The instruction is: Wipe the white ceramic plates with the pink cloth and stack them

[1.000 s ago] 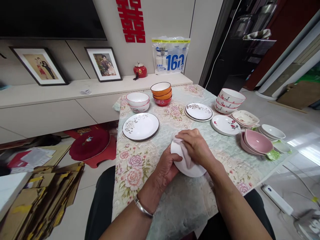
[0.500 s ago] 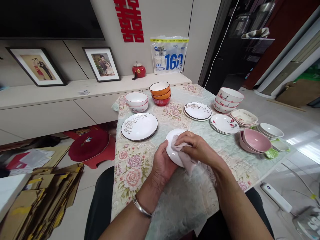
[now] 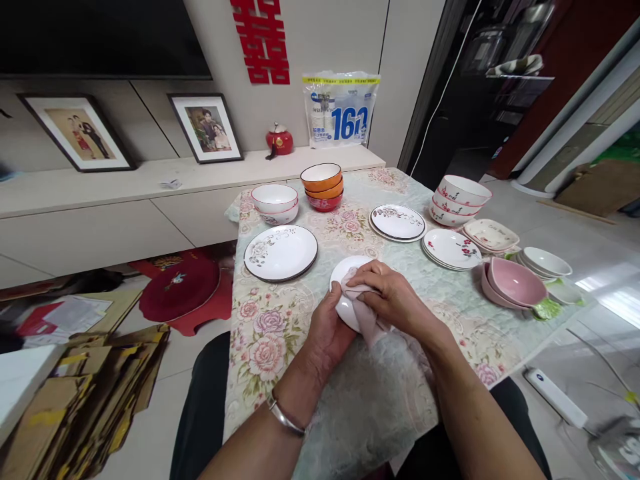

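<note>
My left hand (image 3: 327, 328) grips a small white plate (image 3: 345, 269) by its near left edge, thumb on the rim and fingers underneath. A pale pinkish cloth (image 3: 367, 317) is bunched in my right hand (image 3: 390, 293), which presses it onto the plate's upper face. Part of the cloth hangs over the plate's near right edge. To the left of the plate lies a larger white plate (image 3: 281, 253) with a dark rim and a floral pattern. Beyond my right hand rest stacked patterned plates (image 3: 397, 222).
On the flowered tablecloth (image 3: 270, 327) stand white bowls (image 3: 274, 200), orange and red bowls (image 3: 321, 183), white bowls with red rims (image 3: 460, 197), red-flowered plates (image 3: 451, 249) and pink bowls (image 3: 515, 281). Flattened cardboard (image 3: 85, 400) and a red stool (image 3: 180, 287) are on the floor at left.
The right hand and cloth have shifted slightly left across the plate. The left hand keeps its hold on the plate. The whole view has moved a little.
</note>
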Available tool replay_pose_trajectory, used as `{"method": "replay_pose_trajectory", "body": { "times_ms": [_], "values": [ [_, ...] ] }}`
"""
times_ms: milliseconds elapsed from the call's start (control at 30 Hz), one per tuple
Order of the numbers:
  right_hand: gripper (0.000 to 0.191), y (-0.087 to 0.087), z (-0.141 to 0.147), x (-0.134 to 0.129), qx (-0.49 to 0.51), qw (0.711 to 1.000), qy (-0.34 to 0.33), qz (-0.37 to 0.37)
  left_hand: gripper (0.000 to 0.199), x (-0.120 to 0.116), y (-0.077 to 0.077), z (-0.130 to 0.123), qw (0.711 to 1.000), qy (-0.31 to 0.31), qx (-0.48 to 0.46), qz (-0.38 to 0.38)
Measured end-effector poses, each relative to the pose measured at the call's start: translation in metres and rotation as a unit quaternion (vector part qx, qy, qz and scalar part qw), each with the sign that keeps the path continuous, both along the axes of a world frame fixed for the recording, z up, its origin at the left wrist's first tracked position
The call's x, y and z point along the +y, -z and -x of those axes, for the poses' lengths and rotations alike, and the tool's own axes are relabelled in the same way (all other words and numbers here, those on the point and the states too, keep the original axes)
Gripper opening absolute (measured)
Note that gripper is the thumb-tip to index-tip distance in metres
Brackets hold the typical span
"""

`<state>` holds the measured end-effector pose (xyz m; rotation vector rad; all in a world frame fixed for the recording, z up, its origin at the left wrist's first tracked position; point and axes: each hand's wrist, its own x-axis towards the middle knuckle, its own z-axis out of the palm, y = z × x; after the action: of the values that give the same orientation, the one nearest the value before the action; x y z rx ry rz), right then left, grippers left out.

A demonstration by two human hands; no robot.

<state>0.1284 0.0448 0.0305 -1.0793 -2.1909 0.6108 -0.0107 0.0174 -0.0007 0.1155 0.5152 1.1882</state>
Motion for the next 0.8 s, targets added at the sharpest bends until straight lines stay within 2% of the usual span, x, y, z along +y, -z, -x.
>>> {"method": "replay_pose_trajectory", "body": {
  "times_ms": [67,167,233,300,367,433,500,567,633,700,800],
  "values": [
    [0.033,0.001,-0.012,0.003,0.000,0.999,0.009,0.033,0.044,0.001,-0.001,0.000,1.000,-0.013,-0.003,0.004],
    [0.029,0.006,-0.028,0.009,0.002,0.993,0.113,0.038,0.047,0.002,-0.002,-0.003,0.999,-0.049,0.024,0.002],
    [0.027,0.012,-0.032,0.014,0.039,0.984,0.174,0.031,0.049,0.001,-0.004,-0.005,0.996,-0.066,0.047,-0.035],
    [0.024,0.017,-0.030,0.018,0.116,0.968,0.216,0.046,0.052,-0.003,-0.006,-0.006,0.990,-0.073,0.075,-0.094],
    [0.027,0.019,-0.026,0.021,0.236,0.937,0.239,0.099,0.055,-0.008,-0.009,-0.006,0.980,-0.073,0.120,-0.142],
    [0.033,0.019,-0.020,0.021,0.370,0.884,0.233,0.169,0.053,-0.013,-0.011,-0.005,0.962,-0.062,0.191,-0.183],
    [0.037,0.014,-0.016,0.020,0.476,0.824,0.213,0.222,0.047,-0.018,-0.012,-0.003,0.919,-0.064,0.298,-0.248],
    [0.035,0.008,-0.014,0.019,0.533,0.784,0.188,0.255,0.046,-0.020,-0.012,0.000,0.851,-0.050,0.408,-0.327],
    [0.031,0.002,-0.014,0.017,0.556,0.770,0.162,0.268,0.048,-0.020,-0.010,0.002,0.776,-0.048,0.476,-0.412],
    [0.031,-0.002,-0.015,0.015,0.555,0.769,0.145,0.282,0.051,-0.018,-0.006,0.003,0.710,-0.048,0.521,-0.472],
    [0.042,-0.006,-0.018,0.012,0.536,0.765,0.138,0.329,0.053,-0.014,0.001,0.003,0.620,-0.049,0.591,-0.514]
  ]
}}
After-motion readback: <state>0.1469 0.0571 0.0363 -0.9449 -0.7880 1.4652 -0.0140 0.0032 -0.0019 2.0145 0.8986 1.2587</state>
